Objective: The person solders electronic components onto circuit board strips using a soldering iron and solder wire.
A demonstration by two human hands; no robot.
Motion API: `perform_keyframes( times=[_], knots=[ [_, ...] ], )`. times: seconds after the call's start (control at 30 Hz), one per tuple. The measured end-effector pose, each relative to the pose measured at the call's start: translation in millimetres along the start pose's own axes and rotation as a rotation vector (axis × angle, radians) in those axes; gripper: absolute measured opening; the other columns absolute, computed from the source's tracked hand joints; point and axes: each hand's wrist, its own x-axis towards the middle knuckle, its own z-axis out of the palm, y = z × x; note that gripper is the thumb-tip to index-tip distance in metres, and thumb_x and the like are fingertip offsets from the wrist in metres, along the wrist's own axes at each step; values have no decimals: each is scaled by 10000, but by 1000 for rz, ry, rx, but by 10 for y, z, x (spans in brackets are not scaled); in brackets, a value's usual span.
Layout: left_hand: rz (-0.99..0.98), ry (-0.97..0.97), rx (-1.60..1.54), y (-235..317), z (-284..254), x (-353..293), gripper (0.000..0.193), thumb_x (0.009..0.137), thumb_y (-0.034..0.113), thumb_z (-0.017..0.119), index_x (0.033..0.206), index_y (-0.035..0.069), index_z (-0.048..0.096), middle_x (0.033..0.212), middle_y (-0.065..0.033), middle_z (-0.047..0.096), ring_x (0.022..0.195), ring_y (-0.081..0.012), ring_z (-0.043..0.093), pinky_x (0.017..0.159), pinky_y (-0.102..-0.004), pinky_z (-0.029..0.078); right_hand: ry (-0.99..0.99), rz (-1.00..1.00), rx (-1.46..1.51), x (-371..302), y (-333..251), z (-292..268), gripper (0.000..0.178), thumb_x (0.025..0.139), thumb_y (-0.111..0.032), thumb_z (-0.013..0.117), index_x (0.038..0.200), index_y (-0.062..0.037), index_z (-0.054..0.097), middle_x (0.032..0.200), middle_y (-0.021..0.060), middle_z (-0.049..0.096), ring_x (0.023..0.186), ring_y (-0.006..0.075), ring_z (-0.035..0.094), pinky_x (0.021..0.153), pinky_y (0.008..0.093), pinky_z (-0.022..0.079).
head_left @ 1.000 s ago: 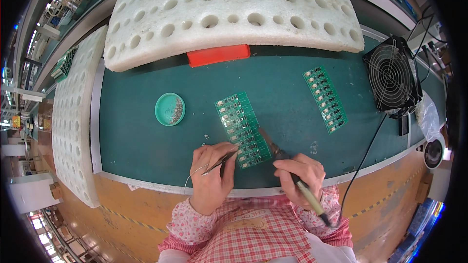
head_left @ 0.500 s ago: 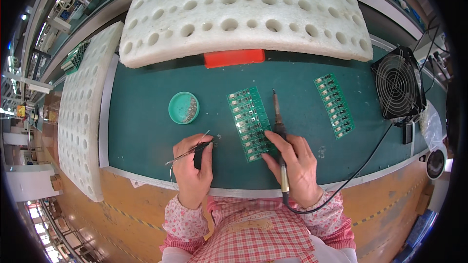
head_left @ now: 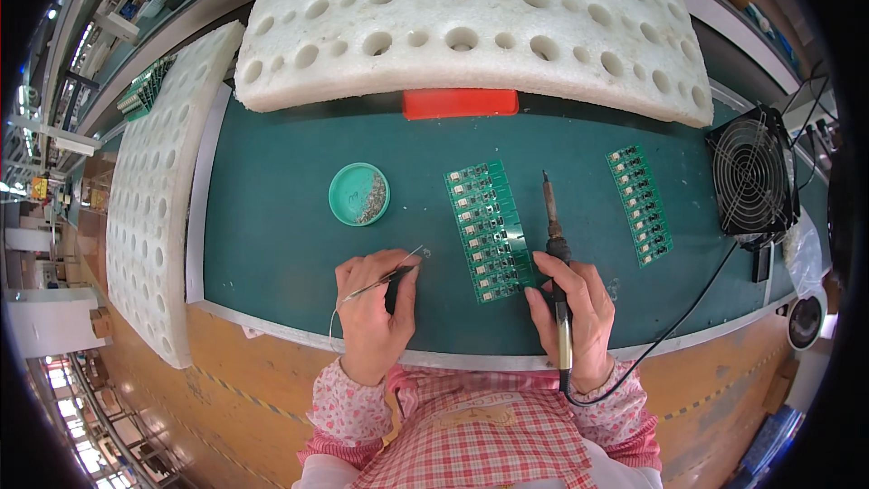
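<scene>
My left hand (head_left: 376, 308) grips slim metal tweezers (head_left: 385, 276) whose tips point up-right over the green mat, just left of a green circuit board panel (head_left: 489, 228). My right hand (head_left: 575, 312) is closed on a soldering iron (head_left: 552, 226); its tip points away from me, just right of that panel, and its black cord trails off to the right. The panel lies flat between my two hands. A second green circuit board strip (head_left: 640, 205) rests farther right.
A round green dish (head_left: 358, 193) with small bits sits left of the panel. Perforated white foam slabs (head_left: 471, 18) line the back and left. A red block (head_left: 460, 102) lies under the back slab. A black fan (head_left: 751, 172) stands at right. The green mat (head_left: 272, 217) ends at a wooden bench edge.
Both hands have drawn back from the panel. The soldering iron swung from low beside the board to upright on its right; the tweezers lifted off the board to its left.
</scene>
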Motion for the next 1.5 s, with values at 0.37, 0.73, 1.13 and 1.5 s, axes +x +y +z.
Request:
perform_keyframes(
  times=[0.37,0.73,1.13,1.5],
  knots=[
    [-17,-11,-12,28,21,31,187,844,-35,692,1008,55,685,1012,-74,702,908,-271,628,868,-363,437,0,16,28,-1,-2,-3,485,779,6,790,1239,-67,656,898,121,590,683,238,601,598,348,504],
    [7,-18,-13,17,36,27,187,839,-36,695,1003,53,686,1016,-73,704,909,-266,635,849,-367,440,-8,25,43,8,-2,-7,486,780,15,786,1242,-59,654,886,119,597,680,236,600,596,345,501],
    [-9,-25,0,34,11,1,181,838,-23,698,1000,56,686,1004,-70,707,902,-262,641,861,-372,435,6,25,60,12,1,1,477,785,19,783,1238,-58,656,890,122,609,666,225,604,589,334,502],
    [18,-23,-10,35,27,15,193,838,-22,699,1014,57,681,1015,-80,705,912,-268,642,878,-381,436,17,24,47,-13,4,-4,475,781,12,787,1232,-64,660,881,116,601,667,225,602,589,336,500]
  ],
)
